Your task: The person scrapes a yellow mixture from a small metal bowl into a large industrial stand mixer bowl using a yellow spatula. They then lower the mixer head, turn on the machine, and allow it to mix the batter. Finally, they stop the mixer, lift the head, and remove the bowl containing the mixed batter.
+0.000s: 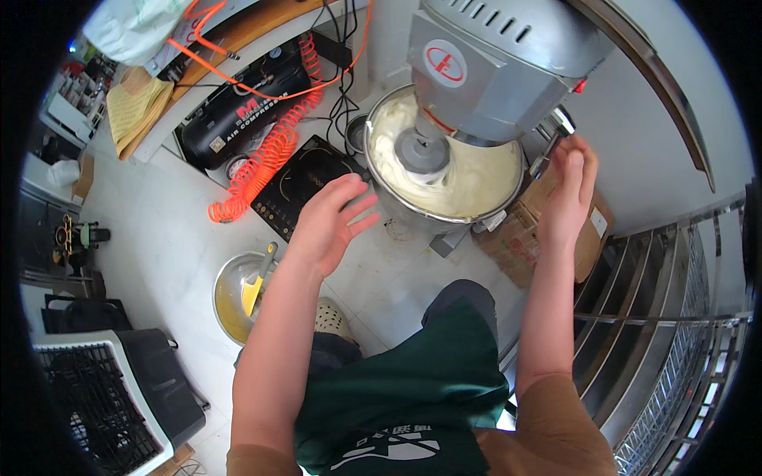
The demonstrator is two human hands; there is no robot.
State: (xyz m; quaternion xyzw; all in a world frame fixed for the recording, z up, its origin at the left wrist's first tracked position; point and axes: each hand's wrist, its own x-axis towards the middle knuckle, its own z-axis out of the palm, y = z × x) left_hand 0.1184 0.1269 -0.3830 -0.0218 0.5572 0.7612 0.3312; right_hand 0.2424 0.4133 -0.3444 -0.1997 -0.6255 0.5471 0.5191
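Note:
My left hand (330, 220) hovers with fingers apart and nothing in it, just left of a steel mixing bowl (515, 193). Pale, creamy batter (476, 184) fills that bowl, with a grey round attachment (421, 152) sunk in its middle. Over the bowl stands a large grey stand mixer (494, 77). On the machine's right side, my right hand (565, 190) is raised with its fingers at a metal lever (539, 165). Whether the fingers grip the lever or only touch it, I cannot tell.
A smaller steel bowl (223, 285) with a yellow spatula (252, 294) stands on the floor. An induction cooker (306, 178), a coiled orange hose (256, 169) and an air compressor (244, 110) lie ahead-left. A cardboard box (512, 244) and a metal rack (631, 321) are right.

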